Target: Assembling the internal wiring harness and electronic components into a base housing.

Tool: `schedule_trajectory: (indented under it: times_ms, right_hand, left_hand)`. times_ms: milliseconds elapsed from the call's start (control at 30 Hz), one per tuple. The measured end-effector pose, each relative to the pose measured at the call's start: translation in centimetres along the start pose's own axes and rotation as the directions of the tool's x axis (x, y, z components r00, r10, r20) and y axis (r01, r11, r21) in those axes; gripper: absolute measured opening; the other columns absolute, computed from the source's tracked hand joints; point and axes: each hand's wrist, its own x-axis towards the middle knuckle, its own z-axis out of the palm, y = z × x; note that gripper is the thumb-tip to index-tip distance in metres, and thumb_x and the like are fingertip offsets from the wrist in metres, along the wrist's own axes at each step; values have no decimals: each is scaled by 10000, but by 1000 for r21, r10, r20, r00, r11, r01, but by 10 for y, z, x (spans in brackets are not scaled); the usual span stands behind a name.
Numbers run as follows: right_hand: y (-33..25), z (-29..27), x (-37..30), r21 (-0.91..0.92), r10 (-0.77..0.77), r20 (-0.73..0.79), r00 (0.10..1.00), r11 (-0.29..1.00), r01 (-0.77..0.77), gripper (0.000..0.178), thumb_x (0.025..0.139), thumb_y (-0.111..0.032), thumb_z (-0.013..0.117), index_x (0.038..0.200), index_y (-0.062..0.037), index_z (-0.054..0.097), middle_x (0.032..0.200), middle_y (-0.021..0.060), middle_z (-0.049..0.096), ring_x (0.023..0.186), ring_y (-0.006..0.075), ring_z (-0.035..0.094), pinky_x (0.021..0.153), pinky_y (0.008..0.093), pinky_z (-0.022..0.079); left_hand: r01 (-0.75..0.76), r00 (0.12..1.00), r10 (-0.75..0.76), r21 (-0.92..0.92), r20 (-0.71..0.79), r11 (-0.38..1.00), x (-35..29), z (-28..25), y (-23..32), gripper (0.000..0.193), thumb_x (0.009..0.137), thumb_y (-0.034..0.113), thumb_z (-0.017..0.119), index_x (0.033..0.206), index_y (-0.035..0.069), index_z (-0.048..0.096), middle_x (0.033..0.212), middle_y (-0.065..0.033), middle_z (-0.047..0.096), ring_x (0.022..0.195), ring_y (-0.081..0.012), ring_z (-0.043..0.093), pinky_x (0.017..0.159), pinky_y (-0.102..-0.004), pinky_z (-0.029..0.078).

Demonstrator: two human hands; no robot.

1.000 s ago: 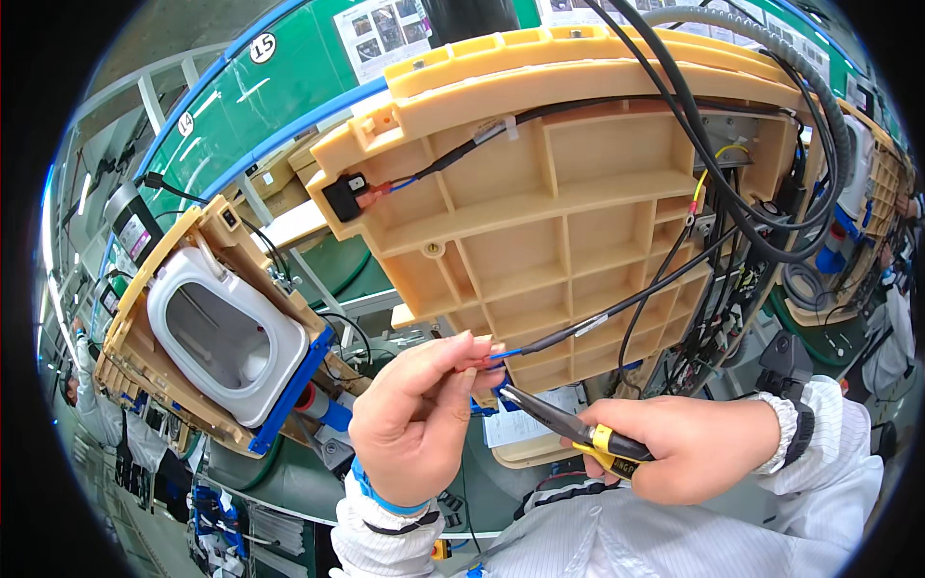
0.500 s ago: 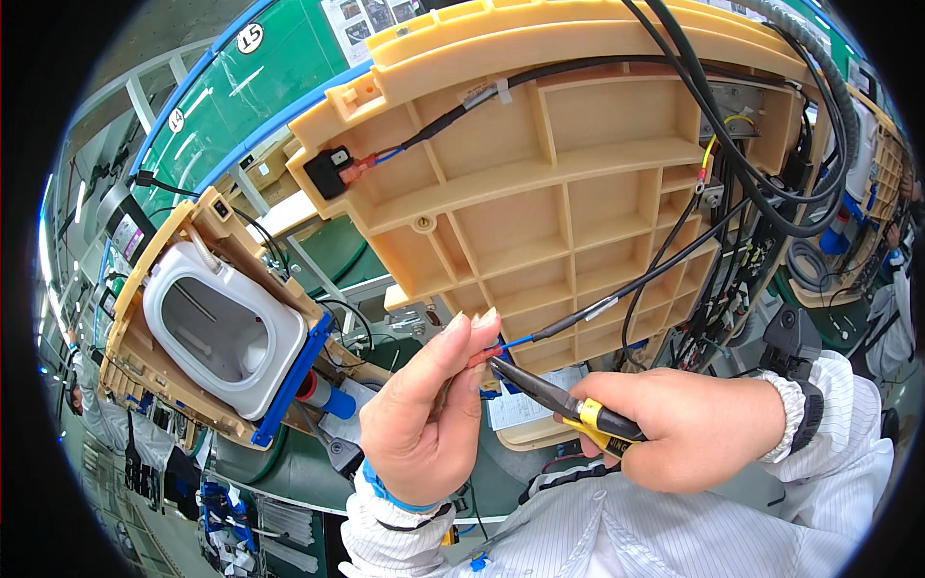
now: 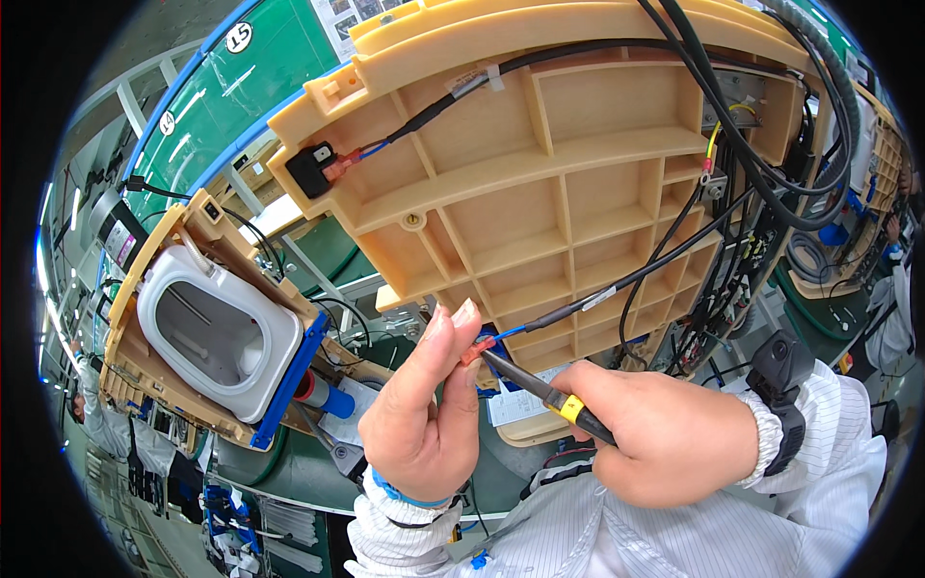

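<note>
Your left hand (image 3: pixel 421 414) pinches the red connector (image 3: pixel 476 350) between thumb and fingers, right by the tan ribbed panel's (image 3: pixel 501 226) lower edge! Below the panel, your right hand's (image 3: pixel 667 438) fingers curl round the pliers (image 3: pixel 538 388), tip up at the connector; the dark cable (image 3: pixel 559 314) slants across the panel's front.

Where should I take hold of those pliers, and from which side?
Probably by the yellow-and-black handles, coming from the lower right, where the right hand has them. The pliers slant, their slim nose pointing up-left at the red connector in the left hand, so the handle end lies clear of those fingers.
</note>
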Motion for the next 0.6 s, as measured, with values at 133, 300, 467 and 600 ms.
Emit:
schedule_trajectory:
  times_ms: [133, 300, 467, 600]
  right_hand:
    - [-1, 0, -1, -89, -3, -17, 1000, 996, 2, 314, 791, 17, 524, 1077, 63, 404, 916, 280, 595, 839, 489, 601, 704, 536, 493]
    - [3, 0, -2, -86, -22, -14, 1000, 996, 21, 355, 782, 21, 529, 1114, 71, 414, 949, 287, 597, 869, 490, 604, 724, 537, 495]
    - [12, 2, 1, 1, -93, -10, 996, 996, 93, 473, 786, 25, 515, 1240, 108, 407, 1018, 299, 597, 936, 486, 607, 791, 521, 500]
    - [9, -2, 1, 93, -47, 72, 996, 995, 40, 489, 800, 27, 504, 1272, 105, 402, 1005, 287, 599, 928, 466, 614, 795, 500, 502]
  left_hand:
    - [131, 962, -202, -338, -184, 932, 3, 8, 5, 402, 944, -58, 636, 1337, -73, 558, 1172, -221, 685, 1070, -294, 697, 872, -405, 607]
    - [351, 917, -398, -509, 18, 786, -1, -5, 5, 198, 958, -51, 619, 1153, -69, 652, 1086, -181, 708, 911, -213, 714, 755, -332, 617]
    - [295, 942, -326, -278, -72, 914, 2, 0, 12, 180, 926, -91, 635, 1101, -55, 660, 1032, -178, 721, 857, -211, 727, 713, -303, 608]
    - [67, 992, -53, 121, -114, 990, 3, -2, 4, 215, 865, -124, 673, 1061, -37, 668, 955, -177, 735, 831, -230, 736, 729, -310, 596]
